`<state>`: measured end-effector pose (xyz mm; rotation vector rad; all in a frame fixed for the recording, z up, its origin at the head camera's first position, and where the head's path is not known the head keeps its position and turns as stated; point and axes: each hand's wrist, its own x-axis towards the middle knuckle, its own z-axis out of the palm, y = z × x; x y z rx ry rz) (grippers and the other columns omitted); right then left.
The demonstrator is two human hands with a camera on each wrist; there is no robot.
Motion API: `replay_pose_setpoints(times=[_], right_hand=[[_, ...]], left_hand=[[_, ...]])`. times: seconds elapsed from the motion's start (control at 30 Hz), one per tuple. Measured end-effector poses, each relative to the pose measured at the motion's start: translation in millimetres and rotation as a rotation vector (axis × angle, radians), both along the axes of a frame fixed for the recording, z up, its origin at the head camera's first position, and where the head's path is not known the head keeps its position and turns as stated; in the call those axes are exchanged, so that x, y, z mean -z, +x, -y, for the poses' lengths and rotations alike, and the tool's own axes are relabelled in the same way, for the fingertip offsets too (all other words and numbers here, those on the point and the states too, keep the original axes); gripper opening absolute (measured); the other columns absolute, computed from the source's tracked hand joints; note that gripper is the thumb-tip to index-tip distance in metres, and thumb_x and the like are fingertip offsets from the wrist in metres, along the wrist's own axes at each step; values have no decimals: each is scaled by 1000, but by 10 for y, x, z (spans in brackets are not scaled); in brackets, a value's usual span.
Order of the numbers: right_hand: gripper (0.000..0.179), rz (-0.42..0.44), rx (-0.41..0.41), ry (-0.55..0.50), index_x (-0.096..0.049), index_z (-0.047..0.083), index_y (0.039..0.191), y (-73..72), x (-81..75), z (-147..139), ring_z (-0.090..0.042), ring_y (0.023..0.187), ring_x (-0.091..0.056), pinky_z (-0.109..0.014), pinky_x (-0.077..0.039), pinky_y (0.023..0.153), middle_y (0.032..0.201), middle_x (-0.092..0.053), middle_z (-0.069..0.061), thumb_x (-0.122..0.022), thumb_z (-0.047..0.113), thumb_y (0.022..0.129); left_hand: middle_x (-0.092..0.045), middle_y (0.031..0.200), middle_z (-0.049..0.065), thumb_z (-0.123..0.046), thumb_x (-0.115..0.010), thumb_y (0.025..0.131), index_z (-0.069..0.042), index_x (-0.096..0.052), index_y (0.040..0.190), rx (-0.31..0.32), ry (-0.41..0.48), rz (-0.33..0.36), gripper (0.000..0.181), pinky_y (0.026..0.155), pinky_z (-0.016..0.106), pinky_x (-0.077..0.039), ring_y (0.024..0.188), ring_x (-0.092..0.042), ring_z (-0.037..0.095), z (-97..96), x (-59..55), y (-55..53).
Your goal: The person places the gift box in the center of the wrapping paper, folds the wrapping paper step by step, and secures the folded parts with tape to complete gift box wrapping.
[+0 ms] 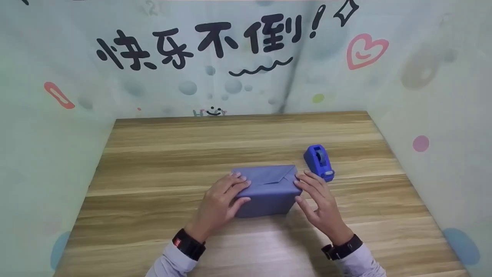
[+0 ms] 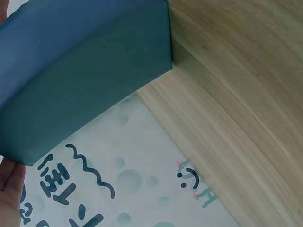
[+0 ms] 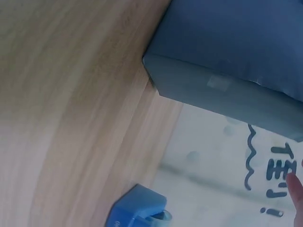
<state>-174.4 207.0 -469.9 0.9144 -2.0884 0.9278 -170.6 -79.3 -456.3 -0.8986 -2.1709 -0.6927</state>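
Note:
A box wrapped in blue-purple paper (image 1: 265,204) sits on the wooden table, a folded flap with a slanted edge on its upper face. My left hand (image 1: 223,198) holds its left end, fingers over the top edge and thumb against the front. At the right end, my right hand (image 1: 321,204) has its fingertips at the edge and its thumb near the front corner. In the right wrist view, one side of the box (image 3: 199,82) carries a small clear tape patch (image 3: 219,82). Just beyond the right hand stands a blue tape dispenser (image 1: 319,162).
The wooden table (image 1: 153,165) reaches back to a pale printed backdrop (image 1: 246,92) with black characters and coloured dots. Similar pale panels (image 1: 434,115) flank the table's left and right edges. Both wrists wear black bands.

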Motion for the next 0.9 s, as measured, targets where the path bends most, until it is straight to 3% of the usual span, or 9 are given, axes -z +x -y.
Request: replay_pose_setpoints(times=[0.13,0.23,0.3,0.43,0.5,0.57,0.7,0.9], right_hand=[[38,-56,-15,80,-63,2,117,27,-52,10,-35,123,-46,-39,-31,109,124,-60,-14,-55,30,93],[38,-6,-41,24,-61,0,120,28,-32,-37,-35,125,-44,-39,-30,110,126,-58,-19,-52,26,94],[33,93,31,-82,-59,-1,121,-7,13,-102,-33,122,-46,-34,-34,107,126,-56,-21,-53,17,94],[37,418,368,-273,-54,-6,123,-212,135,-322,-34,111,-47,-38,-40,96,125,-48,-26,-58,4,87],[42,603,529,-268,-51,-8,124,-357,190,-448,-36,108,-44,-42,-40,93,124,-43,-28,-62,7,86],[48,763,605,-217,-48,-11,125,-490,231,-566,-41,109,-42,-49,-38,94,125,-39,-30,-63,12,86],[51,959,622,-132,-50,-11,125,-668,253,-721,-40,111,-44,-48,-40,94,125,-44,-32,-64,19,87],[49,1025,586,-98,-55,-12,120,-774,222,-797,-33,102,-54,-33,-44,81,115,-57,-30,-67,19,83]], left_hand=[[-64,114,4,-25,-72,80,-10,-67,109,-1,-26,-17,33,99,36,-44,113,-58,24,-4,-9,-1],[-65,114,3,-25,-72,79,-11,-68,109,-7,-29,-27,33,99,36,-45,112,-59,25,-9,0,6],[-66,113,2,-25,-72,80,-12,-68,109,-16,-37,-23,33,99,37,-44,112,-59,24,-15,1,10],[-66,113,2,-27,-69,82,-13,-67,110,-34,-60,7,32,100,37,-44,113,-58,24,-26,-13,10],[-66,114,1,-28,-68,84,-14,-67,111,-36,-61,38,31,101,36,-43,114,-58,23,-27,-25,14],[-66,114,1,-28,-67,84,-14,-67,111,-35,-59,62,30,101,37,-43,115,-57,23,-27,-31,19],[-66,114,1,-29,-67,84,-14,-66,110,-28,-54,91,29,101,39,-43,115,-57,24,-26,-45,31],[-66,114,2,-30,-68,83,-14,-66,109,-22,-54,91,30,101,39,-44,115,-58,24,-21,-54,28]])
